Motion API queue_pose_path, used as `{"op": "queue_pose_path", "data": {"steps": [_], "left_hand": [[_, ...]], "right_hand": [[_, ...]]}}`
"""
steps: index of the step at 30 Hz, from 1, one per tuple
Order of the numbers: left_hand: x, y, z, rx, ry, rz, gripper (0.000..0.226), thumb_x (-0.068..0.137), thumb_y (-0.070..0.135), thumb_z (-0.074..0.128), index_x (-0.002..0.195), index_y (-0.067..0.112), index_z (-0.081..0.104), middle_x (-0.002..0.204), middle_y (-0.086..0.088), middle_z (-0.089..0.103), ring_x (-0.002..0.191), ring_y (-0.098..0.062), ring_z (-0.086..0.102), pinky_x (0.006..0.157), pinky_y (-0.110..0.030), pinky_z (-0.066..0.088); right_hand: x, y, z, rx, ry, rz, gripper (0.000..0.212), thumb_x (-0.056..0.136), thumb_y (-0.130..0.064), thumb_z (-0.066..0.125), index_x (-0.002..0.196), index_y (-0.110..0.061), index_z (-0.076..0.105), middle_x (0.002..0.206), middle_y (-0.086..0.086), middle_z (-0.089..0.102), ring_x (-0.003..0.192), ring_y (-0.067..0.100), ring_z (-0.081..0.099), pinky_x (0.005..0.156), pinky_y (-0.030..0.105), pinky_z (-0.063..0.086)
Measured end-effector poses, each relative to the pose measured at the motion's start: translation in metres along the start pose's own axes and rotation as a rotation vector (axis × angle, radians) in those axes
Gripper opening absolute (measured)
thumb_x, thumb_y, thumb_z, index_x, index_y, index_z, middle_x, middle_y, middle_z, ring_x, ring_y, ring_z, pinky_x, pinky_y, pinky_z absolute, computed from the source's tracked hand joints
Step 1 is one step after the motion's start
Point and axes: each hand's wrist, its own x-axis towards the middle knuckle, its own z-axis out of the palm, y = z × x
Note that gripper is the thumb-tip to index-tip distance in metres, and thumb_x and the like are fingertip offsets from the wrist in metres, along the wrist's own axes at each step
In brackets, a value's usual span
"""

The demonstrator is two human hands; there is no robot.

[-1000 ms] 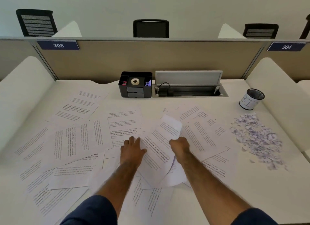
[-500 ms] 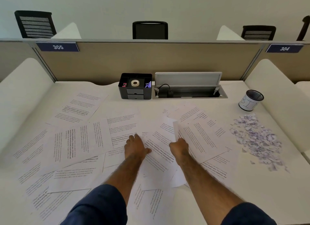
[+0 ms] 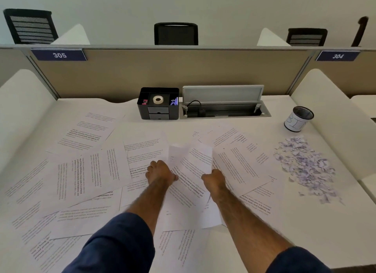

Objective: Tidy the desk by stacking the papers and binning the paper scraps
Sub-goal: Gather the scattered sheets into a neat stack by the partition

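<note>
We see 2 bare hands close together over a desk (image 3: 335,222) strewn with printed papers (image 3: 85,171). The left hand (image 3: 160,171) and right hand (image 3: 213,179) each grip an edge of the lifted sheet (image 3: 193,167) between them. Paper scraps (image 3: 305,165) lie well right of the right hand, with a mesh cup (image 3: 298,119) beyond them.

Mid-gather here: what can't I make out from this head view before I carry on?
Head view only:
- How many papers the left hand and right hand grip: fingertips are tucked under the sheets.
- Sheets at lower left: cut off by the frame edge, partly covered by the left sleeve.
- Printed text: too small and blurred.
- Inside of the mesh cup: hidden by its own wall.
</note>
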Motion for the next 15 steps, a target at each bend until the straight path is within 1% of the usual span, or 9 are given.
{"op": "queue_pose_path", "data": {"steps": [2,4,5,6,7,8,10,12,15], "left_hand": [[0.001,0.000,-0.001,-0.083,-0.010,0.055,0.069,0.076,0.038,0.086,0.126,0.009,0.048,0.123,-0.009,0.058,0.111,-0.029,0.059,0.091,-0.043,0.053],[0.001,-0.001,-0.004,-0.285,-0.023,0.064,0.063,0.082,0.039,0.081,0.124,0.010,0.044,0.116,-0.005,0.061,0.098,-0.028,0.065,0.074,-0.039,0.054],[0.002,-0.003,-0.006,-0.389,-0.019,0.042,0.064,0.086,0.041,0.077,0.129,0.008,0.043,0.118,-0.008,0.061,0.102,-0.031,0.066,0.075,-0.037,0.052],[0.003,-0.006,-0.009,-0.463,-0.009,0.009,0.065,0.090,0.041,0.074,0.133,0.004,0.043,0.124,-0.012,0.061,0.110,-0.034,0.064,0.080,-0.036,0.051],[0.005,-0.010,-0.010,-0.502,-0.006,-0.023,0.062,0.092,0.040,0.071,0.134,0.000,0.048,0.127,-0.016,0.062,0.114,-0.036,0.062,0.086,-0.037,0.050],[0.008,-0.014,-0.011,-0.521,-0.012,-0.042,0.054,0.094,0.036,0.070,0.129,-0.003,0.056,0.124,-0.017,0.066,0.112,-0.036,0.064,0.088,-0.037,0.052],[0.011,-0.022,-0.010,-0.532,-0.030,-0.055,0.032,0.095,0.025,0.069,0.108,-0.003,0.068,0.108,-0.017,0.072,0.096,-0.032,0.068,0.083,-0.037,0.056],[0.010,-0.026,-0.010,-0.546,-0.033,-0.068,0.016,0.094,0.018,0.068,0.094,0.002,0.068,0.099,-0.015,0.072,0.089,-0.030,0.068,0.075,-0.033,0.054],[0.010,-0.028,-0.010,-0.636,-0.095,-0.062,0.019,0.095,0.018,0.067,0.097,0.000,0.071,0.097,-0.015,0.075,0.086,-0.032,0.073,0.075,-0.038,0.060]], "right_hand": [[0.001,0.002,-0.002,0.022,-0.010,-0.011,0.032,0.086,-0.007,0.060,0.117,0.001,0.062,0.118,0.015,0.068,0.096,0.026,0.067,0.070,0.027,0.057],[0.000,0.003,-0.006,0.085,0.012,-0.027,0.025,0.090,-0.004,0.058,0.114,-0.001,0.063,0.114,0.013,0.069,0.086,0.020,0.065,0.058,0.022,0.052],[-0.003,0.003,-0.009,0.134,0.053,-0.026,0.027,0.090,-0.001,0.057,0.117,-0.001,0.059,0.115,0.011,0.067,0.089,0.021,0.065,0.059,0.023,0.053],[-0.006,0.002,-0.013,0.180,0.110,-0.021,0.031,0.090,0.002,0.054,0.121,-0.001,0.055,0.117,0.010,0.065,0.095,0.024,0.064,0.064,0.027,0.057],[-0.008,0.002,-0.016,0.213,0.167,-0.017,0.036,0.090,0.005,0.051,0.125,-0.001,0.052,0.119,0.011,0.062,0.100,0.027,0.064,0.073,0.032,0.059],[-0.009,0.003,-0.019,0.232,0.213,-0.023,0.036,0.090,0.007,0.050,0.126,0.000,0.052,0.120,0.012,0.062,0.100,0.027,0.063,0.077,0.032,0.057],[-0.009,0.005,-0.024,0.258,0.247,-0.037,0.031,0.091,0.004,0.050,0.121,0.001,0.057,0.119,0.015,0.065,0.094,0.025,0.062,0.073,0.029,0.053],[-0.008,0.002,-0.028,0.288,0.236,-0.041,0.031,0.092,0.002,0.049,0.121,-0.001,0.059,0.118,0.014,0.066,0.093,0.024,0.062,0.069,0.026,0.050],[-0.008,-0.004,-0.032,0.297,0.150,-0.041,0.035,0.090,0.005,0.043,0.120,-0.002,0.060,0.115,0.013,0.066,0.093,0.024,0.063,0.058,0.020,0.048]]}}
